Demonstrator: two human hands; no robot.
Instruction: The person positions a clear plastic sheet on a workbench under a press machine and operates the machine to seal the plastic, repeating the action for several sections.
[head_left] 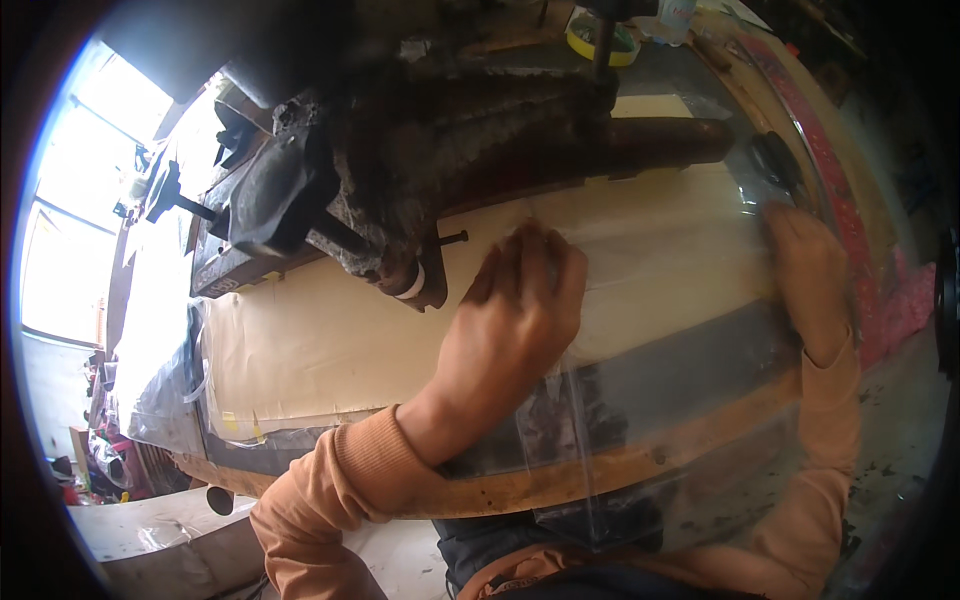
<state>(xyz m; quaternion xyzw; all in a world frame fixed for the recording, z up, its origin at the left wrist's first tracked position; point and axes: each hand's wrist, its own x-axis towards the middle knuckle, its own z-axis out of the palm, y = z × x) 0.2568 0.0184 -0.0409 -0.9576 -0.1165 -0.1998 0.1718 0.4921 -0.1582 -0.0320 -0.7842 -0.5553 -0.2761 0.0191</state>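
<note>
A clear plastic sheet (680, 330) lies over a tan paper sheet (330, 340) on a wooden workbench (520, 490) and hangs over its near edge. My left hand (515, 310) rests flat on the plastic's left edge, fingers spread and pointing away from me. My right hand (805, 280) presses down on the plastic at the right side, seen through the film and blurred. Both forearms wear orange sleeves. Neither hand grips anything that I can see.
A dark, rusty machine (420, 170) with a clamp and a screw handle stands at the back of the bench, just beyond my left hand. A yellow-green tape roll (600, 40) lies far back. Crumpled plastic (160, 390) hangs off the bench's left end.
</note>
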